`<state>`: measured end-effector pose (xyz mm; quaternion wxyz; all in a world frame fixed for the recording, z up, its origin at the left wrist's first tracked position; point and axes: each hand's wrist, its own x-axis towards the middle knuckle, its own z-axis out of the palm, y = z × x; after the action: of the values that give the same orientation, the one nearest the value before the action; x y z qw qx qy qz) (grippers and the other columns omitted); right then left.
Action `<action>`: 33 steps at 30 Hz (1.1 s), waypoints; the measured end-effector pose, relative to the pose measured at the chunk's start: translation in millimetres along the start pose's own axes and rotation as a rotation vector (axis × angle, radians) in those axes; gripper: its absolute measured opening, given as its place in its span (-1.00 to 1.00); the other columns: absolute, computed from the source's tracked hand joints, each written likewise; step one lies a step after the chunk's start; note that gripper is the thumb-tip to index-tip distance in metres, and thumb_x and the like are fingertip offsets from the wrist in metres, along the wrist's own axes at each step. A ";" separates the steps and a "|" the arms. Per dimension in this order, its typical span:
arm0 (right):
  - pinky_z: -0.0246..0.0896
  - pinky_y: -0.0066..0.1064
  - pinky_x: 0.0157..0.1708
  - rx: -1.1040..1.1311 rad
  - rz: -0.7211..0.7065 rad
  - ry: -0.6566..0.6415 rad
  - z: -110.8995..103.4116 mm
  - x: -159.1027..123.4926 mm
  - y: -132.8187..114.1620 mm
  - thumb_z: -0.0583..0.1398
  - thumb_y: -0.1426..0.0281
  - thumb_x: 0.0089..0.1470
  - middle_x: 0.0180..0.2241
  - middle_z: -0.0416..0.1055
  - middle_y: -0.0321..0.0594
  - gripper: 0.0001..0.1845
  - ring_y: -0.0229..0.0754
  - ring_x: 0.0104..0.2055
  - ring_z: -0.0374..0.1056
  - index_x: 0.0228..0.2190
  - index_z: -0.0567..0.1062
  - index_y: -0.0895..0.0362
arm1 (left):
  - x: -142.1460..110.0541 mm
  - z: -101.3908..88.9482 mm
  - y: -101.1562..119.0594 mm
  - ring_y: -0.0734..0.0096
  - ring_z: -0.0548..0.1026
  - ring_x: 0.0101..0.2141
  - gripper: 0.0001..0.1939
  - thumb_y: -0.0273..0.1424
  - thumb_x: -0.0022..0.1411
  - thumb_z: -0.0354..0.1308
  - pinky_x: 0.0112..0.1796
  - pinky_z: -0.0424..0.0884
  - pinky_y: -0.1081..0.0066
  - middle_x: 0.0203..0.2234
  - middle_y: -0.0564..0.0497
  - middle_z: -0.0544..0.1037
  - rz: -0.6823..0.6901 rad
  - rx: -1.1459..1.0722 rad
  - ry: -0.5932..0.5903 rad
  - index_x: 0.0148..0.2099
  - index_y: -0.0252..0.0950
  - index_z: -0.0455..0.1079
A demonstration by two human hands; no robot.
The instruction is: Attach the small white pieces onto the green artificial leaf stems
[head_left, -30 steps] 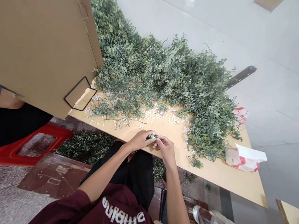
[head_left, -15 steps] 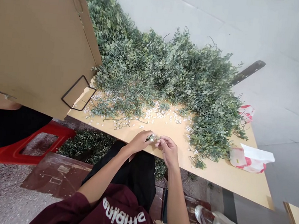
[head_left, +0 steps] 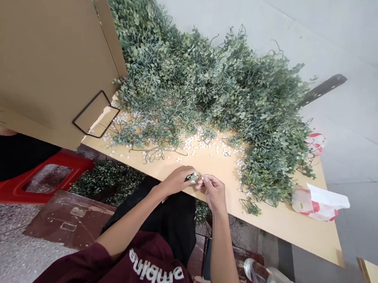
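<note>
So we held a small green sprig (head_left: 192, 177) pinched between the fingers of our left hand (head_left: 176, 181) and right hand (head_left: 213, 192), just above a tan board (head_left: 278, 225), near scattered white bits (head_left: 208, 147) and a heaped mass of leafy vines (head_left: 211, 85).

White upside-down lettering (head_left: 155, 274) on maroon sweatshirt (head_left: 150, 250), roughly "ambline", not fully legible
</note>
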<state>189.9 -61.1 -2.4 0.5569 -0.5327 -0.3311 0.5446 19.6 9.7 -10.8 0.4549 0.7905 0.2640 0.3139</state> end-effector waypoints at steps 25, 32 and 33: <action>0.33 -0.44 -0.40 -0.052 -0.010 -0.090 -0.6 1.5 -3.8 0.31 0.20 0.09 -0.45 0.42 -0.21 -0.70 -0.28 -0.49 0.36 -0.40 0.49 0.21 | 1.0 -2.1 0.8 0.40 0.35 -0.30 -0.86 -0.38 0.31 0.04 -0.21 0.24 0.45 -0.37 0.02 0.43 0.018 0.001 -0.021 -0.28 -0.29 0.37; 0.34 -0.43 -0.39 -0.094 0.027 -0.102 0.0 1.7 -6.7 0.32 0.16 0.08 -0.46 0.43 -0.22 -0.66 -0.28 -0.49 0.35 -0.39 0.46 0.20 | 0.8 -3.0 0.7 0.39 0.35 -0.30 -0.89 -0.42 0.28 0.05 -0.20 0.25 0.45 -0.38 0.02 0.41 0.026 0.001 -0.030 -0.31 -0.29 0.36; 0.35 -0.43 -0.39 -0.091 0.027 -0.113 -0.1 1.7 -7.2 0.32 0.16 0.08 -0.45 0.43 -0.22 -0.66 -0.28 -0.49 0.36 -0.39 0.46 0.20 | 0.8 -3.1 0.4 0.39 0.35 -0.30 -0.90 -0.43 0.27 0.05 -0.20 0.25 0.45 -0.38 0.03 0.41 0.027 -0.001 -0.031 -0.31 -0.29 0.36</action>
<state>192.2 -58.3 4.0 0.5051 -0.5304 -0.3790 0.5656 18.0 11.7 -9.0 0.4550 0.7986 0.2458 0.3077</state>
